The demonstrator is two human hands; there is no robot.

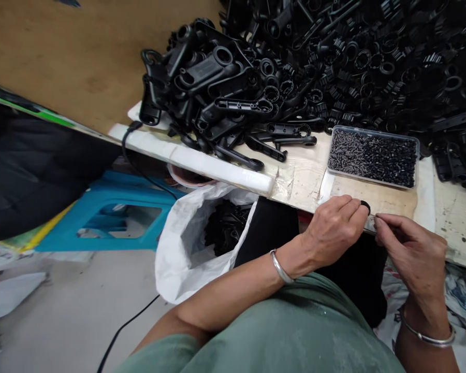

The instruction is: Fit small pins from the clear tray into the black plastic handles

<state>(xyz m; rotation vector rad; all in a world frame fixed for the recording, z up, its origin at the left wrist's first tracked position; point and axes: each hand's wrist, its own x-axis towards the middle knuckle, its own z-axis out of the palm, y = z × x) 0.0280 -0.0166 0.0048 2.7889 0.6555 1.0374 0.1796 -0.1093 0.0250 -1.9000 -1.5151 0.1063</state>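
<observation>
At the table's front edge, my left hand (336, 221) is closed on a black ring-shaped plastic part (365, 207), only the end of which shows past the fingers. Thumb and forefinger of my right hand (413, 248) are pinched together just beside it; whatever they hold is too small or hidden to name. Right behind both hands stands a clear plastic box (415, 160) filled with tiny dark pieces (373, 155). Black plastic arms (205, 70) and toothed black rings (363, 59) lie heaped behind the box and to its left.
A white padded strip (202, 158) runs along the table edge at left. Below it, a white sack (174, 254) holds black parts, beside a blue plastic stool (101, 207). A black cable (126, 155) hangs off the edge. Dark clothing (34, 171) is at far left.
</observation>
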